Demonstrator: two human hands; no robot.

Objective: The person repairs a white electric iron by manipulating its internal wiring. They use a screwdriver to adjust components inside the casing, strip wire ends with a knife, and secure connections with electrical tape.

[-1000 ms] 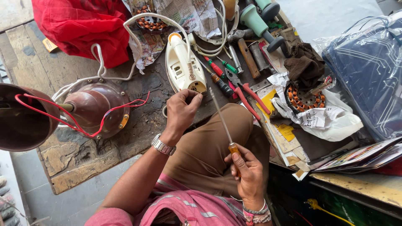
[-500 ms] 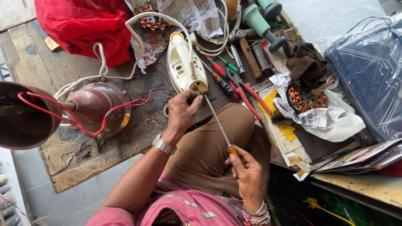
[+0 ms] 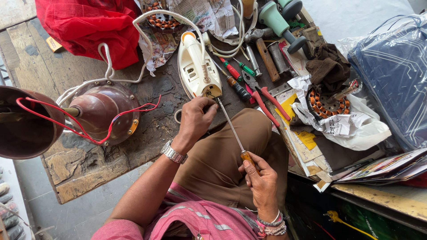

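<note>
Electric iron under repair on a cluttered wooden worktop [image 3: 84, 173], seen from above.

White electric iron [image 3: 198, 69] lies at upper centre of the frame, its rear end nearest the person. Left hand [image 3: 195, 120], with a metal wristwatch [image 3: 173, 153], rests just below that end, fingers curled against it. Right hand [image 3: 260, 182], lower centre, has fingers closed round the orange handle of a long screwdriver [image 3: 233, 133], whose tip meets the iron's rear end. Brown fan motor housing [image 3: 104, 111] with red wires sits centre left; red-handled pliers [image 3: 262, 95] lie right of the iron; red cloth [image 3: 89, 26] at upper left.
</note>
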